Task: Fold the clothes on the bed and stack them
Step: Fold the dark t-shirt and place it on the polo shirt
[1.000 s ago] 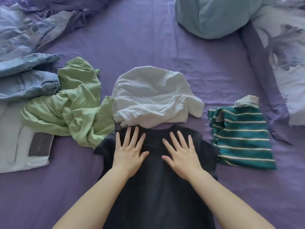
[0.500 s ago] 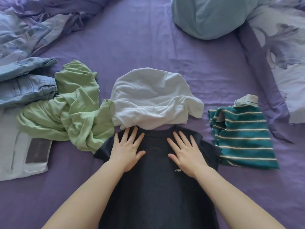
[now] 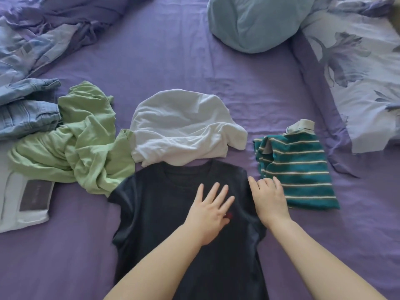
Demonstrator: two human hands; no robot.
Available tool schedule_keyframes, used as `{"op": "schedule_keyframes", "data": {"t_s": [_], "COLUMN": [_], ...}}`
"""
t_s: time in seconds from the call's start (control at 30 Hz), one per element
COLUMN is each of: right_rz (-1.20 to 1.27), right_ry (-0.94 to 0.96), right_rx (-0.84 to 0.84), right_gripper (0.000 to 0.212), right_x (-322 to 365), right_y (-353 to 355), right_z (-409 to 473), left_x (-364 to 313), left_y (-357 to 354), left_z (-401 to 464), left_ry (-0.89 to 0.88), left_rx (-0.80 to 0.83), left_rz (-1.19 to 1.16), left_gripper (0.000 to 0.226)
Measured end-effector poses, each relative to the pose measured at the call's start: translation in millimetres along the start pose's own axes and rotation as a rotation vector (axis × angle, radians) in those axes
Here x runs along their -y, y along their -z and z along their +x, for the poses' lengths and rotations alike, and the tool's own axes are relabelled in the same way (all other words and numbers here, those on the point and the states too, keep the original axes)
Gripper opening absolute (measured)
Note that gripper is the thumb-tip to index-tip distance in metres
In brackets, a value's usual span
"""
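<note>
A wide purple bed sheet (image 3: 177, 61), lightly creased, is seen filling most of the view. A crumpled purple and pale blue duvet (image 3: 43, 33) is heaped at the far left, and a floral-printed pale pillow (image 3: 355, 87) is laid along the right edge, with a rounded light blue cushion (image 3: 253, 22) set just beside it at the far side.

A dark navy short-sleeved T-shirt (image 3: 164, 213) is spread flat, front up, in the near centre of the sheet, its collar turned to the far side. A rumpled white garment (image 3: 184, 128) is lying just beyond that collar, overlapping it slightly. A crumpled light green garment (image 3: 82, 139) is piled to the left, touching the navy shirt's left sleeve. A folded teal polo shirt with thin white stripes (image 3: 298, 169) is placed to the right. Light blue denim jeans (image 3: 23, 113) are bunched at the left edge, and a folded white garment with a grey patch (image 3: 26, 202) is laid nearer, partly under the green one.

The left hand (image 3: 210, 211) is pressed flat on the navy shirt's chest, fingers spread and holding nothing. The right hand (image 3: 270, 198) is set at the shirt's right shoulder with fingers bent over the sleeve edge; whether the fabric is grasped cannot be told.
</note>
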State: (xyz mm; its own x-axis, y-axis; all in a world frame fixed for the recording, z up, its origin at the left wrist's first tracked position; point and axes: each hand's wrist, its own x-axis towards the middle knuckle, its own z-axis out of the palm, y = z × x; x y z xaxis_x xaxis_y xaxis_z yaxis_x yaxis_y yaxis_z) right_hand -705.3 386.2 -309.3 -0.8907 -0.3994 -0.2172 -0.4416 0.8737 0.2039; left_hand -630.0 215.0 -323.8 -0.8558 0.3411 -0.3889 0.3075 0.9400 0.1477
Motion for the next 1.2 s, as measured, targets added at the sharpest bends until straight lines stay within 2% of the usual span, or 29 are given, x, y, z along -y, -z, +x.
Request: {"op": "schedule_keyframes", "data": {"t_s": [0.07,0.13,0.2,0.3,0.43,0.5,0.57,0.63,0.67,0.73,0.8,0.87,0.97,1.03,1.13,1.2], "right_rz": [0.072,0.166,0.215,0.349,0.719,0.900,1.096,1.421,1.508,1.406,1.167,0.954,0.682,0.558,0.387,0.323], "right_ry": [0.022,-0.024,-0.073,-0.114,-0.132,-0.167,-0.190,-0.202,-0.198,-0.154,-0.120,-0.054,0.115,0.201,0.247,0.222], "right_rx": [-0.053,0.062,0.106,0.013,-0.089,-0.123,-0.036,0.241,0.354,0.364,0.212,0.119,0.118,0.093,0.052,0.035], "right_gripper": [0.035,0.026,0.031,0.040,0.046,0.047,0.050,0.049,0.046,0.043,0.042,0.038,0.037,0.038,0.051,0.058], "right_x": [-5,-13,-24,-34,-26,-18,-8,5,9,11,6,-1,1,6,16,23], "right_y": [6,12,8,9,14,16,18,21,20,16,8,-1,-13,-15,-17,-19], "right_z": [-3,-4,-5,-9,-11,-9,-6,-6,-8,-13,-21,-33,-57,-72,-89,-95], "left_x": [-12,-18,-20,-23,-27,-24,-15,-4,1,10,14,12,-1,-11,-17,-16], "left_y": [0,-1,-1,0,5,10,16,23,24,25,25,25,23,19,11,7], "left_z": [6,12,18,26,33,33,33,30,27,21,15,12,11,11,7,3], "left_ry": [-0.020,-0.015,0.009,0.051,0.081,0.112,0.224,0.348,0.381,0.387,0.324,0.175,-0.039,-0.035,0.052,0.068], "left_rx": [0.032,0.064,0.111,0.164,0.177,0.132,0.037,-0.033,-0.048,-0.061,-0.071,-0.056,0.043,0.124,0.231,0.235], "left_rz": [0.028,0.047,0.056,0.075,0.043,-0.020,-0.104,-0.126,-0.117,-0.092,-0.056,0.015,0.120,0.123,0.140,0.160], "left_gripper": [0.063,0.064,0.064,0.065,0.064,0.062,0.058,0.052,0.053,0.061,0.070,0.073,0.060,0.052,0.061,0.064]}}
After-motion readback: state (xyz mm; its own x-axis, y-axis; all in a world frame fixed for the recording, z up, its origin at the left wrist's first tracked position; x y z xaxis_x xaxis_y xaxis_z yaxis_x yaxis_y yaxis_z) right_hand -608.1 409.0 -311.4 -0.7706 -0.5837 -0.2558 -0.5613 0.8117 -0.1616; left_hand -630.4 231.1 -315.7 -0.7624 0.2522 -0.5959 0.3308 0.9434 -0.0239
